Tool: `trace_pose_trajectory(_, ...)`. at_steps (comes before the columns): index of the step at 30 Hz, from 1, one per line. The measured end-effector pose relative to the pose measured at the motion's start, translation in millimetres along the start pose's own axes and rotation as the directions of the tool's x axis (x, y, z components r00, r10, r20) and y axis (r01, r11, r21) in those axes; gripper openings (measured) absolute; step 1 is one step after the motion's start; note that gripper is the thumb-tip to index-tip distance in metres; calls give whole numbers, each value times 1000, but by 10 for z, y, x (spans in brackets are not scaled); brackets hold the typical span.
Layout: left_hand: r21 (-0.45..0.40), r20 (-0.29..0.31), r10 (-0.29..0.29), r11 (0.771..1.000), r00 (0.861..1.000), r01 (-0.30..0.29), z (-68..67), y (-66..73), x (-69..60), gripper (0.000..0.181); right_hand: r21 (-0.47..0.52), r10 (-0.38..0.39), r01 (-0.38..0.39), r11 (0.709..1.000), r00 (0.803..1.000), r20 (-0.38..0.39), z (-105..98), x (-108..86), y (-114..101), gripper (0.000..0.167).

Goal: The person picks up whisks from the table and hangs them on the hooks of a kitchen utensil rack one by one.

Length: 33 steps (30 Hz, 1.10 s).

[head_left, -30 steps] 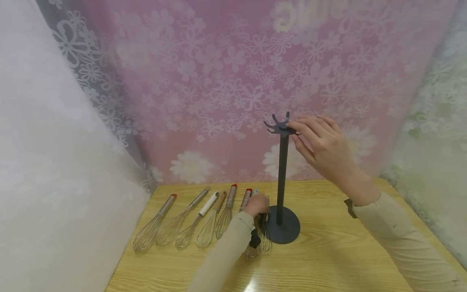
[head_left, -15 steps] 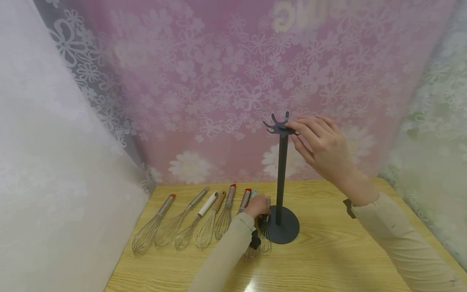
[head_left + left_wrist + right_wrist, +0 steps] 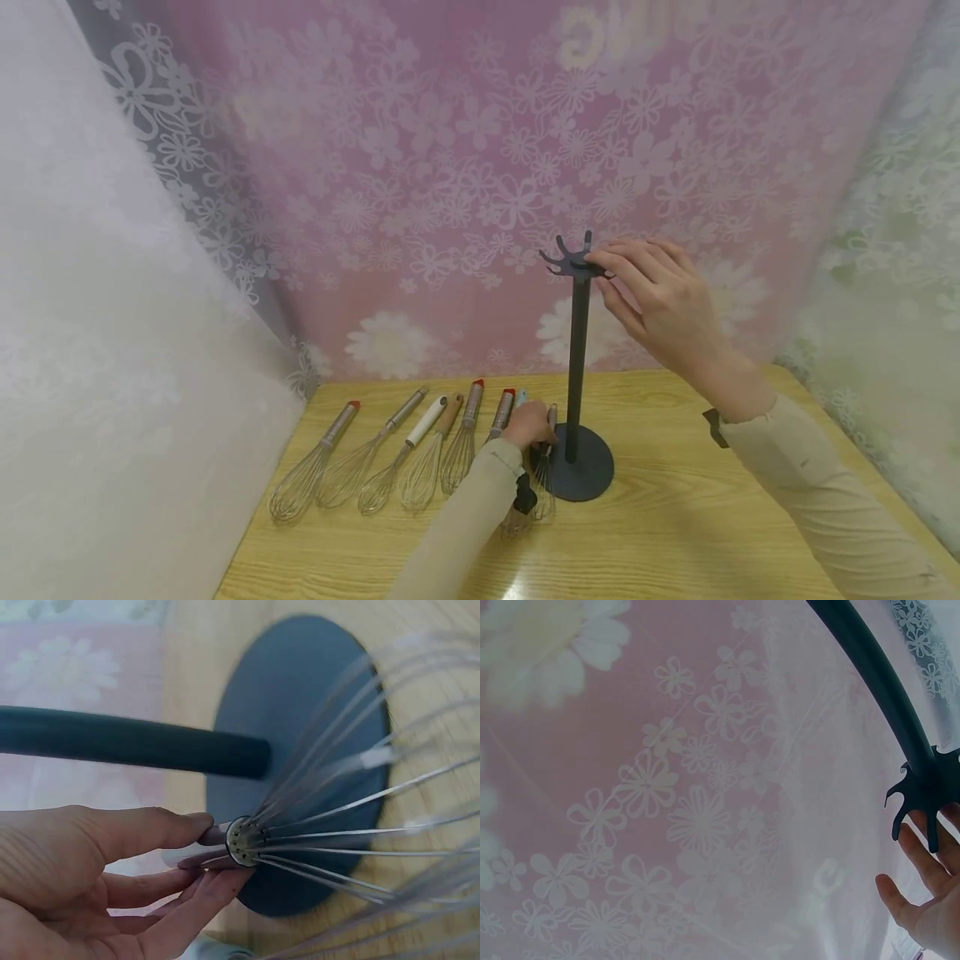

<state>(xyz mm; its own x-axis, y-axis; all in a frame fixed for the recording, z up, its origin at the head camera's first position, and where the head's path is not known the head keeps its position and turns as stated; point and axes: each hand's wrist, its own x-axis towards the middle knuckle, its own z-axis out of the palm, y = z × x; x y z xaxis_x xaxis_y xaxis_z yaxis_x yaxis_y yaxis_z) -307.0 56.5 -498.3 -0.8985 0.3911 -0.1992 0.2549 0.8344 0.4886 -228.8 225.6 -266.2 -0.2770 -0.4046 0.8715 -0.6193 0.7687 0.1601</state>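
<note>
A dark stand (image 3: pixel 577 358) rises from its round base, with a ring of curved hooks (image 3: pixel 564 265) at the top. My right hand (image 3: pixel 667 296) rests its nearly straight fingers on the hooked top; in the right wrist view the thumb (image 3: pixel 894 898) lies apart from the hooks. Low beside the base, my left hand (image 3: pixel 529 422) pinches a small metal whisk (image 3: pixel 241 841) by its handle between thumb and fingers. The wires of that whisk point down toward the near side, in front of the base. Part of its handle is hidden by the fingers.
Left of my left hand, several whisks lie in a row on the wooden table (image 3: pixel 660 533), among them a white-handled whisk (image 3: pixel 427 421) and a wooden-handled whisk (image 3: pixel 452 412). My left forearm partly covers others. A flowered pink backdrop (image 3: pixel 450 167) stands behind the table.
The whisk in my left hand tilts slightly, its handle end shifting a little right toward the pole. My right hand stays on the stand's top.
</note>
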Motion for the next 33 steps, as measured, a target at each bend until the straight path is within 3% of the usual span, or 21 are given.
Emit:
trace_pose_trajectory(3, -107, -10, 7, 994, 1000, -8, -29, 19, -20, 11, -4, 1, -1, 1000, 1000, 9, -6, -3, 2, 45)
trace_pose_trajectory(7, -281, -53, 1, 960, 999, -16, -81, 18, -66, 35, 15, 5, -5, 1000, 1000, -4, 10, -1, 3, 45)
trace_pose_trajectory(9, -342, -72, -4, 939, 997, -21, -100, 5, -90, 38, 13, 7, -7, 1000, 1000, 3, 13, -5, 8, 43)
trace_pose_trajectory(14, -411, -123, -6, 911, 992, -45, -133, -49, -128, 39, -1, 14, -14, 1000, 1000, 22, 12, -19, 15, 44)
trace_pose_trajectory(18, -404, -197, 34, 908, 980, -113, -178, -79, -152, 43, -2, 9, -9, 1000, 1000, 5, 17, -12, 12, 46)
trace_pose_trajectory(21, -410, -257, 96, 890, 962, -199, -216, -91, -168, 46, -4, 9, -9, 1000, 1000, 1, 20, -13, 18, 45)
trace_pose_trajectory(27, -451, -356, 212, 814, 910, -365, -248, -121, -206, 46, -4, 6, -6, 1000, 1000, 0, 19, -19, 24, 41)
trace_pose_trajectory(33, -493, -445, 281, 715, 850, -495, -218, -144, -249, 49, -11, 0, 0, 1000, 1000, 10, 19, -22, 26, 39)
